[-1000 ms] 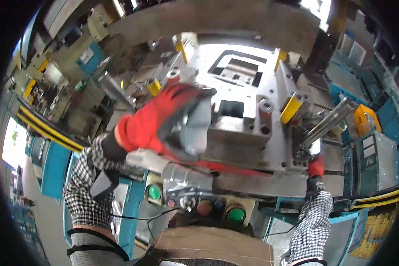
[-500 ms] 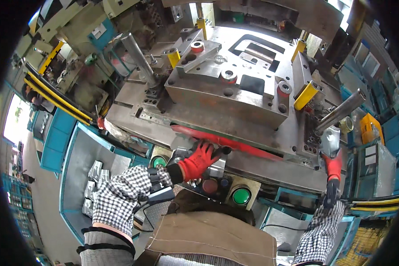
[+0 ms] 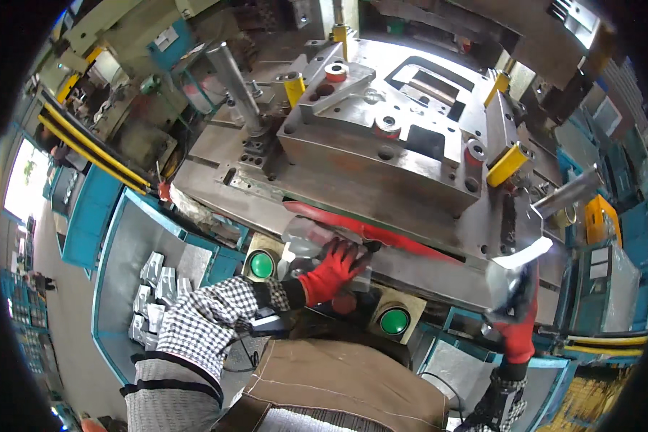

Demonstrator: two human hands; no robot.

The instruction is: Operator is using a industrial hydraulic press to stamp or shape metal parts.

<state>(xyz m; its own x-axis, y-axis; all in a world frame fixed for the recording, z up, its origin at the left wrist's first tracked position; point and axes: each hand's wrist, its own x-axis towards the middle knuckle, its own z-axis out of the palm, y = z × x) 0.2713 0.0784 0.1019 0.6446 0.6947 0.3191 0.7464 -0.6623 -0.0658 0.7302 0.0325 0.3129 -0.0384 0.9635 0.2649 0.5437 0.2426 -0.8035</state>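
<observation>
My left hand [image 3: 335,270], in a red glove with a checked sleeve, lies on a shiny pressed sheet-metal part [image 3: 302,241] at the front edge of the press bed, its fingers curled over it. My right hand [image 3: 515,327], also red-gloved, is at the right front corner of the bed. It grips a second bent metal part [image 3: 515,265] and holds it upright. The grey steel die block [image 3: 381,144] sits on the bed behind both hands, with a red strip [image 3: 396,236] along its front.
Two green push buttons [image 3: 261,264] [image 3: 394,321] flank a red one [image 3: 342,302] on the console below my left hand. A blue bin [image 3: 111,288] at the left holds several metal parts. Yellow stops [image 3: 507,164] and steel guide posts [image 3: 234,79] stand around the die.
My left hand came down from the top of the die, where it held a grey part, to the front edge by the buttons. My right hand now holds a metal part.
</observation>
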